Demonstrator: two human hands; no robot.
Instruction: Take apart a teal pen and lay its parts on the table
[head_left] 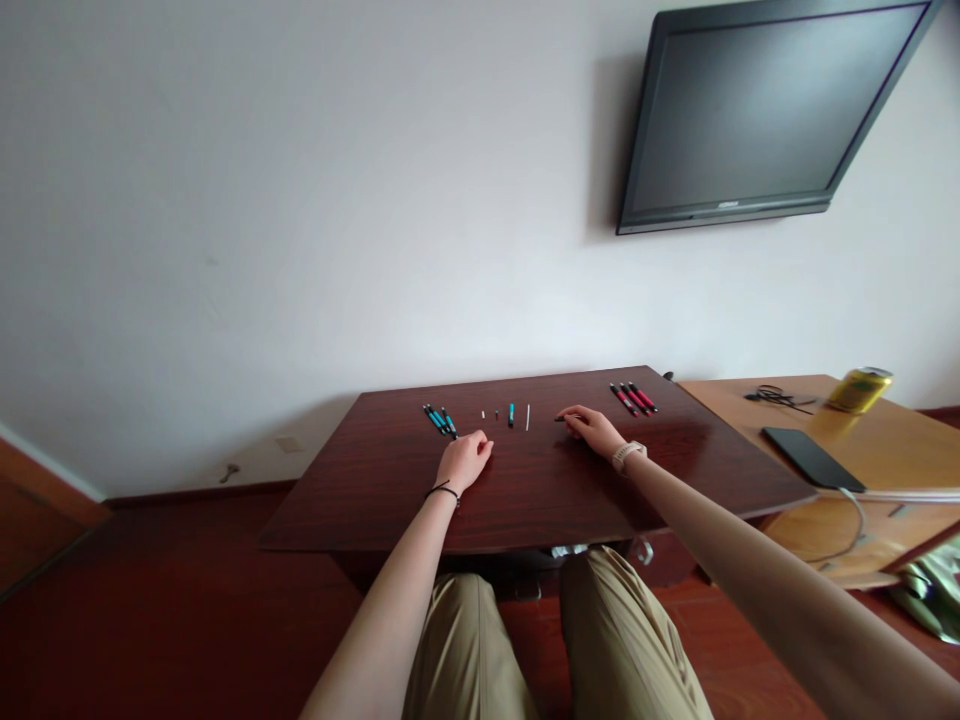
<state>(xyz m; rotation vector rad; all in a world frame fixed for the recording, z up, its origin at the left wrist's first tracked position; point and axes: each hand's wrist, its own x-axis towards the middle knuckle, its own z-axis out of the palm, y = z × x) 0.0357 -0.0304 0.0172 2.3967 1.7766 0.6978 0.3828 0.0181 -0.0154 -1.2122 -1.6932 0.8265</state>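
Note:
My left hand [466, 460] rests on the dark wooden table [390, 490] with its fingers curled in; anything inside them is hidden. Just beyond it lie several blue-and-black pens [434, 418]. My right hand [591, 430] is closed, and a small dark pen part [559, 419] pokes out from its fingertips. Between the hands, spaced out in a row, are a tiny white piece [483, 414], a tiny dark piece [496, 414], a blue pen barrel piece [511, 415] and a thin white stick [528, 417]. Several red-and-black pens [633, 398] lie beyond my right hand.
A lighter wooden cabinet [720, 400] adjoins the table on the right. It bears a black phone [813, 459] with a white cable, a coiled black cord [780, 397] and a yellow can [859, 391]. A television [765, 110] hangs on the wall above.

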